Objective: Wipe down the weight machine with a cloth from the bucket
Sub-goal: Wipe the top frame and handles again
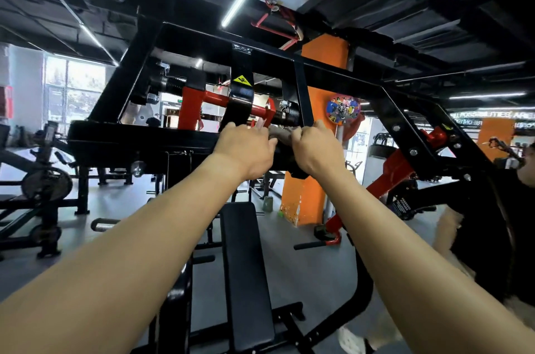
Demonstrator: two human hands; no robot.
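The weight machine (144, 136) is a black steel frame with red pivot parts, reaching overhead across the middle of the head view. Both my arms stretch up to its front crossbar. A grey-brown cloth (282, 133) lies bunched on that bar between my hands. My left hand (246, 148) grips the cloth's left end with curled fingers. My right hand (315, 148) grips its right end the same way. Much of the cloth is hidden behind my knuckles. No bucket is in view.
The machine's black padded bench (243, 267) stands below my arms. An orange pillar (307, 197) rises behind the frame. Other gym machines (43, 185) fill the left side. A person in dark clothes (492, 223) stands close at the right edge.
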